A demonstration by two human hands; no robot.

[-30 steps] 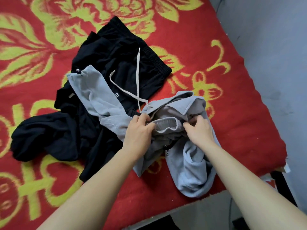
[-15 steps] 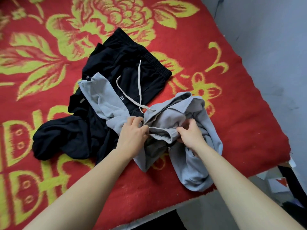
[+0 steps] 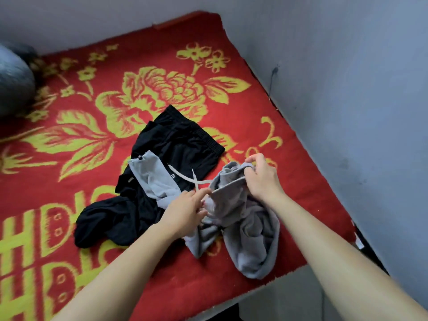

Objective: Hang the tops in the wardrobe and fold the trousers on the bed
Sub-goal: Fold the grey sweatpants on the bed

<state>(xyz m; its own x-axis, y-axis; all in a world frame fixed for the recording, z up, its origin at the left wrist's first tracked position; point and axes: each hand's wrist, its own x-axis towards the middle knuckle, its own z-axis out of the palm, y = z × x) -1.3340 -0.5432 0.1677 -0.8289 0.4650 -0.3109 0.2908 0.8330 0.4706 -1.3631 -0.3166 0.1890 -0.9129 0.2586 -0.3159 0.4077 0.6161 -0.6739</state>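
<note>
On the red flowered bed (image 3: 254, 126), near its edge | crumpled grey fleece trousers (image 3: 252, 239) | left hand (image 3: 185, 209) and right hand (image 3: 261, 179) each pinch the waistband (image 3: 228, 184), stretched between them | one leg trails left over black trousers (image 3: 180, 144)

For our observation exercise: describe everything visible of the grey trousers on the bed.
The grey trousers are soft, fleecy-looking jersey, crumpled on the red blanket near the bed's edge. The right hand grips the elastic waistband's far side, the left hand pinches its near side. One leg drapes over the black trousers; a white drawstring trails there too.
</note>
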